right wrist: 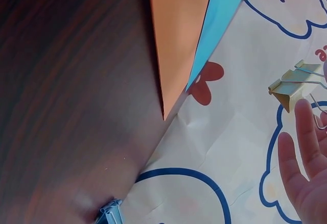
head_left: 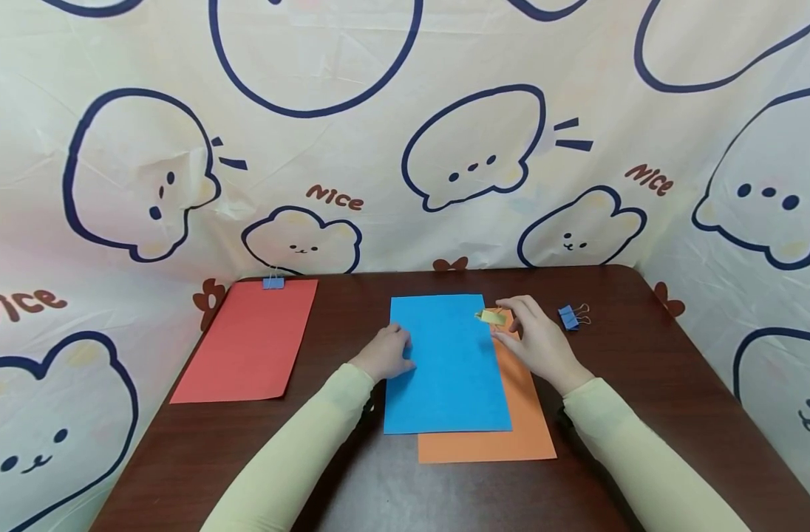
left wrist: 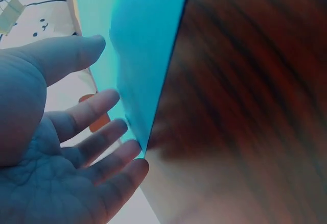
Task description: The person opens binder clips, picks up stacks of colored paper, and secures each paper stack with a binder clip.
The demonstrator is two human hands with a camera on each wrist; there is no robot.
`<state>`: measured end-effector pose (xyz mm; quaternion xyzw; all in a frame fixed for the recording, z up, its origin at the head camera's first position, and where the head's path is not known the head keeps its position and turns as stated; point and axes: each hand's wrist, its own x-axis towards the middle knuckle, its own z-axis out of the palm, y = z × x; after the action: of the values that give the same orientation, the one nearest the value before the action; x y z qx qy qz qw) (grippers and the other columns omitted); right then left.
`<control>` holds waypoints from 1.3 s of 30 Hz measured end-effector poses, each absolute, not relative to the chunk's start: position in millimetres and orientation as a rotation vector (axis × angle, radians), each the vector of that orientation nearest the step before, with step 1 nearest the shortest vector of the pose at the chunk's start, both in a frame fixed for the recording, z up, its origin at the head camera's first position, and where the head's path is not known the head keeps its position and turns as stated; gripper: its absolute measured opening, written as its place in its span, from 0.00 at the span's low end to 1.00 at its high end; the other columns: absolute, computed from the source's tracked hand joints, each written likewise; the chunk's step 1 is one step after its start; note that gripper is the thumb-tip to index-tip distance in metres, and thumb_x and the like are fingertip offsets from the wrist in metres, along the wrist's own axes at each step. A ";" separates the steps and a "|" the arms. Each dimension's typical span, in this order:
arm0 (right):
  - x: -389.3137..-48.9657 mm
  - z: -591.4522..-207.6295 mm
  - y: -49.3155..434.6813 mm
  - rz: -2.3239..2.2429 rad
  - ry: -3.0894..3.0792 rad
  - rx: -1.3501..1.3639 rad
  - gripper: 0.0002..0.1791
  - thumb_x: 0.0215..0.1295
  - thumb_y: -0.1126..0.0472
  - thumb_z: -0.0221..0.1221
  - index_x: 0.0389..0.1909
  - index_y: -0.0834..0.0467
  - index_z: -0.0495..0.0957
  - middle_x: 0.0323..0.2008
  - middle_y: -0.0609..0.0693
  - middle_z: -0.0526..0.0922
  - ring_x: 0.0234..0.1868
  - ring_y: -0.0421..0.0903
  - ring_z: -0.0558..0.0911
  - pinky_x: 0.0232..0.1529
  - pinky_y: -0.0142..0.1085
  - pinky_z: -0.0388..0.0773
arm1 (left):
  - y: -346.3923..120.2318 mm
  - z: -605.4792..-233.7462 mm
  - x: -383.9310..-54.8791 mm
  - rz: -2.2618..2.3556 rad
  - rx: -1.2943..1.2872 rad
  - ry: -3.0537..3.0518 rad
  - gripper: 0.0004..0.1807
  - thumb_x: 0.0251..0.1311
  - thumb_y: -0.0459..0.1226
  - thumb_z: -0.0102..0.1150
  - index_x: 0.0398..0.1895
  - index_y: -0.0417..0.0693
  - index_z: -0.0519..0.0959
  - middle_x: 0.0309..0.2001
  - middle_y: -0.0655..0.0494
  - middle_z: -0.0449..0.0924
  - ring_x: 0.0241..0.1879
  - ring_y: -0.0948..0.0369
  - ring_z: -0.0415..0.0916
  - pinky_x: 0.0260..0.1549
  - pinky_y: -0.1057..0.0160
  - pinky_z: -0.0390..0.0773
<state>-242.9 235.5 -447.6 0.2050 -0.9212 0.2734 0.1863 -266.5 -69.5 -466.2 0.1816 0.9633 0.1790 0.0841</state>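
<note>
A blue sheet of paper point(head_left: 445, 377) lies over an orange sheet point(head_left: 488, 448), which sticks out along the right side and near edge. My left hand point(head_left: 383, 355) is at the blue sheet's left edge. Seen in the left wrist view, its fingers point(left wrist: 94, 104) are spread and relaxed, with nothing held. Above the sheets' far right corner, my right hand point(head_left: 541, 343) pinches a yellow binder clip point(head_left: 491, 317) by its wire handles. The right wrist view shows the clip's metal body point(right wrist: 295, 83) raised away from the paper.
On the left of the dark wooden table point(head_left: 345, 488) lies a red sheet point(head_left: 245, 347) with a blue binder clip point(head_left: 273, 283) on its far edge. Another blue binder clip point(head_left: 568, 318) rests right of my right hand. A printed cloth point(head_left: 378, 162) hangs behind the table.
</note>
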 end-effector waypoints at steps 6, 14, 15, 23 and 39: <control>-244.0 -447.8 234.8 0.758 -2.607 0.569 0.30 0.66 0.57 0.71 0.66 0.55 0.73 0.58 0.53 0.75 0.37 0.45 0.79 0.26 0.31 0.75 | -67.9 -465.0 -265.7 0.669 0.347 2.869 0.25 0.65 0.44 0.69 0.57 0.36 0.76 0.62 0.37 0.71 0.57 0.47 0.69 0.51 0.48 0.82; -245.8 -448.8 234.6 0.749 -2.613 0.564 0.29 0.66 0.56 0.70 0.66 0.55 0.73 0.58 0.53 0.75 0.37 0.42 0.78 0.27 0.31 0.76 | -64.4 -470.3 -269.4 0.721 0.248 2.876 0.33 0.66 0.46 0.68 0.64 0.32 0.71 0.61 0.36 0.70 0.56 0.47 0.68 0.51 0.48 0.81; -246.0 -449.1 234.7 0.749 -2.613 0.565 0.29 0.66 0.56 0.70 0.66 0.55 0.73 0.58 0.53 0.75 0.37 0.42 0.78 0.27 0.31 0.76 | -63.9 -471.3 -270.0 0.717 0.244 2.881 0.34 0.66 0.46 0.68 0.65 0.32 0.70 0.62 0.36 0.70 0.57 0.46 0.68 0.52 0.47 0.81; -246.6 -450.0 235.3 0.764 -2.613 0.565 0.29 0.67 0.55 0.70 0.66 0.55 0.73 0.58 0.53 0.75 0.38 0.43 0.78 0.27 0.31 0.76 | -60.0 -475.0 -270.7 0.685 0.236 2.922 0.38 0.65 0.47 0.69 0.67 0.30 0.68 0.63 0.36 0.71 0.57 0.46 0.68 0.53 0.48 0.81; -246.4 -451.7 233.7 0.730 -2.586 0.573 0.29 0.65 0.57 0.71 0.65 0.57 0.74 0.57 0.54 0.76 0.36 0.42 0.78 0.28 0.31 0.76 | -56.4 -476.5 -270.2 0.570 0.228 2.979 0.41 0.65 0.50 0.69 0.67 0.28 0.67 0.62 0.35 0.70 0.56 0.47 0.66 0.54 0.51 0.79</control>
<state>-246.4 233.7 -451.7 0.2045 -0.9229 0.2607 0.1960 -270.2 -56.4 -476.5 0.0747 0.9782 0.1873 0.0501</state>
